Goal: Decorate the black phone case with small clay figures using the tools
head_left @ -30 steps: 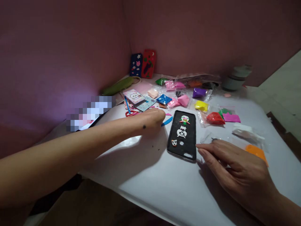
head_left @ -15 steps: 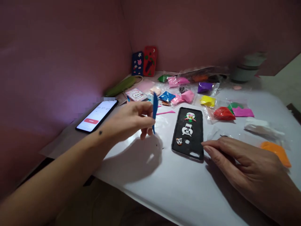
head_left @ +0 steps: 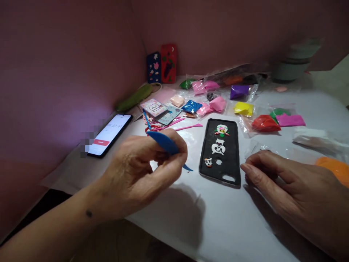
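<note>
My left hand (head_left: 152, 165) is closed around a blue plastic clay-modelling tool (head_left: 164, 142), above the white table and left of the phone case. The tool's broad blade points up and left; its thin tip shows below my fingers, pointing at the case. A black phone case (head_left: 222, 153) lies flat, bearing a white figure with green and pink (head_left: 222, 130), an upside-down white face (head_left: 218, 148) and a small white-and-brown face (head_left: 208, 162). Just right of the case, my right hand (head_left: 283, 185) is closed, thumb and forefinger together; what they hold, if anything, is hidden.
Bagged coloured clay, including blue (head_left: 191, 106), yellow (head_left: 243, 108), red (head_left: 265, 123) and orange (head_left: 334, 169), lies behind and right. Pink tools (head_left: 188, 127) lie beyond my left hand. A lit phone (head_left: 110, 134) lies left; decorated blue (head_left: 154, 68) and red (head_left: 168, 63) cases lean against the wall.
My left hand has come nearer and turned, tipping the blue tool from upright to slanted. My right hand's fingertips have shifted slightly away from the case edge.
</note>
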{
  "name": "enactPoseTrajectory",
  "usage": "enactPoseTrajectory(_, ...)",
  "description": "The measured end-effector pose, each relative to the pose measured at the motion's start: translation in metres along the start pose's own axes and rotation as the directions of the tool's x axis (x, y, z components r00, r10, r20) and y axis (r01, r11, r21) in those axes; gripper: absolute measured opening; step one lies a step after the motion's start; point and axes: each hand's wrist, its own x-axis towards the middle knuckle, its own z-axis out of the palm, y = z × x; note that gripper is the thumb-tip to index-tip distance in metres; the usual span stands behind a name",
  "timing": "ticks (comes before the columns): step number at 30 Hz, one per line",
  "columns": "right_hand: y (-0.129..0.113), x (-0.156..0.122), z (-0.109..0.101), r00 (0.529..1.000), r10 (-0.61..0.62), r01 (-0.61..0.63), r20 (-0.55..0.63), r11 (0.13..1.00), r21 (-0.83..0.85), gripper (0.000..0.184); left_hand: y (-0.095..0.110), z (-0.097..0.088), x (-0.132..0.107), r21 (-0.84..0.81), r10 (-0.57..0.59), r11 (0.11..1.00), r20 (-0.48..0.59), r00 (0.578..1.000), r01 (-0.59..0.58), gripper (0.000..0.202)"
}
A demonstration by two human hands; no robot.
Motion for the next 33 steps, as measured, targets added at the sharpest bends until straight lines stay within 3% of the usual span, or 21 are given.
enactPoseTrajectory(6,0.002,-0.003,0.004,1.0,0.001,-0.001,0.0,1.0,0.021,0.02,-0.027,0.01,-0.017,-0.043,0.022,0.999,0.008,1.0,-0.022,0.018)
enactPoseTrajectory(10,0.0,-0.002,0.003,0.997,0.029,-0.03,0.077,0.999,0.014,0.016,-0.037,0.014,-0.025,-0.015,0.042,0.999,0.032,0.999,-0.042,0.017)
enactPoseTrajectory(18,-0.002,-0.001,0.0,0.981,0.056,-0.057,0.185,0.998,-0.001,0.019,-0.04,0.018,-0.024,0.067,0.05,0.996,0.08,0.995,-0.056,0.014)
enactPoseTrajectory(33,0.0,-0.001,0.002,0.978,0.072,-0.074,0.196,0.997,0.005,0.018,-0.047,0.019,-0.023,0.036,0.104,0.993,0.11,0.988,-0.109,0.015)
